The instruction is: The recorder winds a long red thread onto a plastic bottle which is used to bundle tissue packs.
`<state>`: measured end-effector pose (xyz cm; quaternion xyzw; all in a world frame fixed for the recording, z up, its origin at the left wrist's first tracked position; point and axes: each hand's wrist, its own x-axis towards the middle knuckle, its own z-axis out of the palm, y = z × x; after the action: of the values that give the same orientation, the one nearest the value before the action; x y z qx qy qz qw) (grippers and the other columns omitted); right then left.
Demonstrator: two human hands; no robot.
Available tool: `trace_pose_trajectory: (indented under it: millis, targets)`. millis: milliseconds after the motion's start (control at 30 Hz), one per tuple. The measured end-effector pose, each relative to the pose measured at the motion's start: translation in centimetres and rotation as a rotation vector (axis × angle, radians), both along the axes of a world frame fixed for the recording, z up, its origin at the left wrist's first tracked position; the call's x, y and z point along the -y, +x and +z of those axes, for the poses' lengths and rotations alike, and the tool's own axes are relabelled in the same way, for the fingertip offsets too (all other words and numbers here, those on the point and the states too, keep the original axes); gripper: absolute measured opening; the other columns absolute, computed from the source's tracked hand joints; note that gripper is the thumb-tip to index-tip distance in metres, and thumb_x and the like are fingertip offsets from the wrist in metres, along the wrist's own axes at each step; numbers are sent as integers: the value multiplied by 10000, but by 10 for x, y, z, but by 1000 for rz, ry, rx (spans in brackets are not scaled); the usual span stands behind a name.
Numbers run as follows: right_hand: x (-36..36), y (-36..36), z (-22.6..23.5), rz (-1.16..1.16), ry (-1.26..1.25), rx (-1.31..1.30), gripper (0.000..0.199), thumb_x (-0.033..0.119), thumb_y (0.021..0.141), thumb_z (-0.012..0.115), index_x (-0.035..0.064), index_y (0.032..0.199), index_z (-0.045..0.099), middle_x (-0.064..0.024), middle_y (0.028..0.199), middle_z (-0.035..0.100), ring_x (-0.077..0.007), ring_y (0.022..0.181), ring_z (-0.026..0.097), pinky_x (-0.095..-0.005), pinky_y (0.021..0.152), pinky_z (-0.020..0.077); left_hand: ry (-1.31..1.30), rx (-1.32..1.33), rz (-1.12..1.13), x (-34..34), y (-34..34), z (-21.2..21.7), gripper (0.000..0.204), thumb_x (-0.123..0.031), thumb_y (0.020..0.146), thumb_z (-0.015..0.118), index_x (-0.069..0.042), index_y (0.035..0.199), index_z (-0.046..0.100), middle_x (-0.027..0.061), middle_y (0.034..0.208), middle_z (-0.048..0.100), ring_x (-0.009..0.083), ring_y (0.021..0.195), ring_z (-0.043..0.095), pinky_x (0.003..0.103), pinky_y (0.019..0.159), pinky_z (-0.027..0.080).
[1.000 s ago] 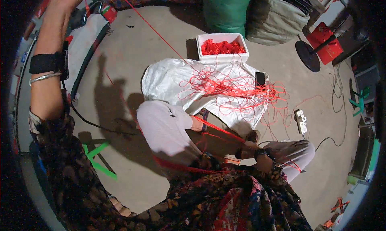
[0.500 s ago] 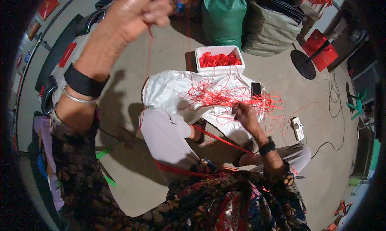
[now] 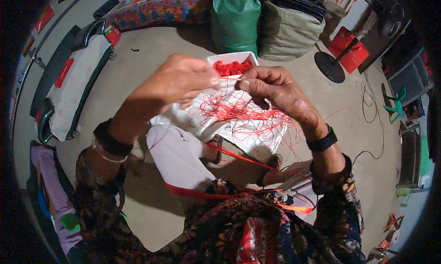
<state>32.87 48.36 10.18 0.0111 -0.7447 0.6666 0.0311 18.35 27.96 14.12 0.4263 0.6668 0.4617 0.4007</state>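
Both my hands are raised in front of me with a thin red cord (image 3: pixel 228 78) running between their fingertips. My left hand (image 3: pixel 177 82) is closed on one part of it, its fingers slightly smeared by motion. My right hand (image 3: pixel 280 89) pinches the cord between thumb and forefinger. Below them, a loose tangle of red cord (image 3: pixel 229 111) spreads over a white woven sack (image 3: pixel 181 113) on the floor. A bundle of red strands (image 3: pixel 245 157) stretches across between my legs, and more red cord (image 3: pixel 202 193) lies over my lap.
Behind the sack stands a white box (image 3: pixel 253 57) holding red cord. Farther back are a green sack (image 3: pixel 235 25) and a beige sack (image 3: pixel 289 34). A round black stand base (image 3: pixel 329 67) is at the right, near a black cable (image 3: pixel 382 140). A long seat (image 3: pixel 76 87) lines the left.
My left hand has come down from high up on the left, and my right hand has risen from the tangle. They now meet at the cord. The view has shifted slightly.
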Motion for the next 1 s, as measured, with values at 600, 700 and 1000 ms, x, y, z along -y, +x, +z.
trace_pose_trajectory:
  millis: [600, 700, 1000]
  targets:
    - [-268, 13, -85, -898, 258, 162, 270, 251, 872, 592, 52, 1054, 587, -31, 759, 577, -111, 504, 485, -214, 450, 389, -153, -62, 548, 167, -116, -266, 202, -210, 844, 596, -19, 788, 628, -25, 630, 540, 79, 565, 510, 231, 481, 398]
    - [-256, -1, -113, -828, 743, 545, 419, 249, 875, 562, 108, 1258, 466, -128, 1048, 602, -265, 781, 622, -418, 644, 501, -182, 161, 670, 113, -112, -228, 233, -256, 829, 621, -27, 786, 612, 22, 674, 584, 115, 580, 548, 257, 520, 443]
    - [-47, -59, -102, -55, 15, 108, 443, 225, 871, 611, 12, 1244, 505, -69, 1127, 587, -134, 1056, 511, -271, 933, 394, 267, 468, 210, -81, -61, -119, 269, -290, 868, 580, -22, 892, 590, 82, 733, 602, 170, 608, 586, 279, 534, 458]
